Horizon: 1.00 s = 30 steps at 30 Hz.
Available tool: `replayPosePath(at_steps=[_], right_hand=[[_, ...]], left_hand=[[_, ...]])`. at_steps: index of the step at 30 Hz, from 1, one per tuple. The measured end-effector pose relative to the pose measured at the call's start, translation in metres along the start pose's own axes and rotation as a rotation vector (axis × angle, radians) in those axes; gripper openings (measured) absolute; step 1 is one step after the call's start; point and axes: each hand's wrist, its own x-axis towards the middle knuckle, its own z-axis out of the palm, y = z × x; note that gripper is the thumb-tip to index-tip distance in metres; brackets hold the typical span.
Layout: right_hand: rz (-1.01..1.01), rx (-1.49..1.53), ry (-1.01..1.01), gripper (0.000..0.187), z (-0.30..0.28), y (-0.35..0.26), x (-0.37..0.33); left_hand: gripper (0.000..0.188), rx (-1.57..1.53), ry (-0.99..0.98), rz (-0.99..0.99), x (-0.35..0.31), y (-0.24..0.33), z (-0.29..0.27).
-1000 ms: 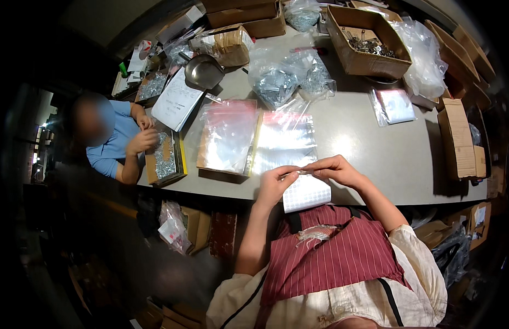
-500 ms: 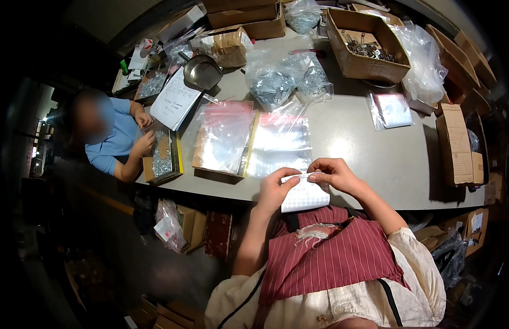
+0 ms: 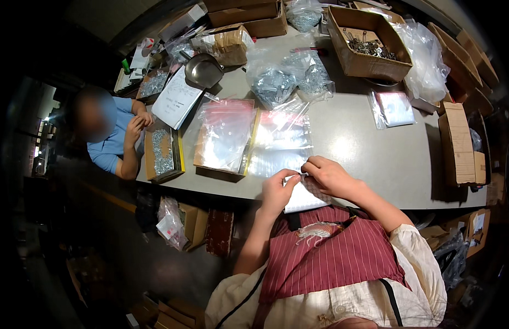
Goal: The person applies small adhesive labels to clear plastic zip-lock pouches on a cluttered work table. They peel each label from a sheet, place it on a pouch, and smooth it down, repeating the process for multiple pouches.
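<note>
At the table's near edge, a white sheet of small round stickers (image 3: 301,202) hangs in front of my apron. My left hand (image 3: 276,189) pinches its upper left edge between thumb and fingers. My right hand (image 3: 328,176) is curled over the upper edge, its fingertips closed close to my left thumb and hiding part of the sheet. Whether a loose sticker is between those fingertips cannot be made out. Just beyond my hands lie flat clear zip bags (image 3: 282,143). More zip bags (image 3: 224,134) rest on a shallow box to their left.
Bags of metal parts (image 3: 273,85) stand farther back, near a metal scoop (image 3: 204,71) and a written pad (image 3: 176,101). A carton of metal pieces (image 3: 369,63) sits back right, a bag stack (image 3: 394,108) before it. At left, a co-worker (image 3: 114,129) sits by a box of hardware (image 3: 164,153).
My right hand has shifted left along the sheet's upper edge, toward my left thumb, and now covers more of it. The co-worker's hands have come together above the hardware box.
</note>
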Motion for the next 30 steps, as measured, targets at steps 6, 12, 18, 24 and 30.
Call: replayPosePath(at_steps=[6,12,18,24,30], right_hand=[[0.038,-0.083,0.019,0.03,0.012,-0.008,0.003],[-0.019,-0.235,-0.039,0.034,0.018,-0.014,0.002],[-0.163,-0.275,-0.024,0.03,0.03,-0.007,0.001],[-0.063,0.24,0.095,0.017,-0.002,0.004,0.005],[0.536,0.751,0.065,0.017,-0.008,0.05,0.01]], left_hand=[[0.016,0.04,0.008,-0.049,0.0,-0.017,0.003],[0.016,-0.024,-0.042,-0.148,0.002,-0.017,0.002],[0.02,-0.497,-0.178,-0.315,0.011,-0.054,0.002],[0.021,-0.056,-0.139,-0.143,0.03,-0.049,-0.016],[0.015,0.493,-0.097,0.38,0.055,-0.033,-0.012]])
